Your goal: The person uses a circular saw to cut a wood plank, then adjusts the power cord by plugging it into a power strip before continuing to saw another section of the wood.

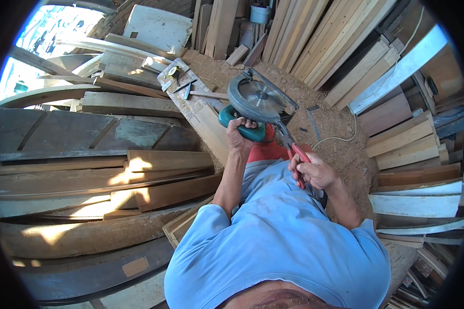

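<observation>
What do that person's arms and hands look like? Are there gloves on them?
No gloves: the left hand and right hand are bare. The left forearm and right forearm are bare too. The left sleeve and right sleeve are short and light blue, matching the shirt.

Left hand point(237, 135) curled, right hand point(317, 172) (lower) clenched

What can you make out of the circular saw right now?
The circular saw has a round, metallic blade, a curved grey guard, a flat metal-looking base frame along the right, and a green, plastic-looking handle. It is held up in front of the person, blade face toward the camera. The left hand grips the handle; red-handled pliers in the right hand reach the saw's lower edge; contact there is unclear.
</observation>
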{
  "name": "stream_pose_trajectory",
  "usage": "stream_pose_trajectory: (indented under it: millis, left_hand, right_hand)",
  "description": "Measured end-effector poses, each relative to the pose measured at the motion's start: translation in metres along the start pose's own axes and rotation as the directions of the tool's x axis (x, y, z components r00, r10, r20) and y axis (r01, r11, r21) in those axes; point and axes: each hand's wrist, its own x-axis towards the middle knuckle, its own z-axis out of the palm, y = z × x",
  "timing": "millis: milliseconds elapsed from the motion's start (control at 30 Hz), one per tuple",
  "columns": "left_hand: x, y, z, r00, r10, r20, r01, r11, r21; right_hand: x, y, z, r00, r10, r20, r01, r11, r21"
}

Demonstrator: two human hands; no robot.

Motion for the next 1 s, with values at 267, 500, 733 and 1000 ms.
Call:
stream_pose_trajectory:
  millis: [267, 500, 733, 1000]
  left_hand:
    - [-0.002, -0.011, 0.002, 1.0, 0.007, 0.018, -0.009, 0.994, 0.111]
    - [-0.002, -0.008, -0.007, 0.999, 0.015, 0.032, -0.02, 0.989, 0.149]
    - [-0.006, 0.001, 0.014, 0.992, -0.078, 0.104, 0.071, 0.995, 0.073]
    - [0.011, 0.002, -0.002, 0.984, -0.093, 0.149, 0.083, 0.994, 0.073]
  right_hand:
    - [-0.006, 0.028, 0.005, 0.998, -0.044, 0.05, 0.021, 0.92, 0.39]
    - [-0.006, 0.034, 0.007, 0.994, -0.047, 0.095, 0.0, 0.895, 0.446]
    - [-0.005, 0.023, 0.0, 0.993, -0.003, 0.117, -0.038, 0.939, 0.343]
    - [-0.021, 0.026, -0.037, 0.96, -0.247, -0.134, 0.233, 0.966, -0.113]
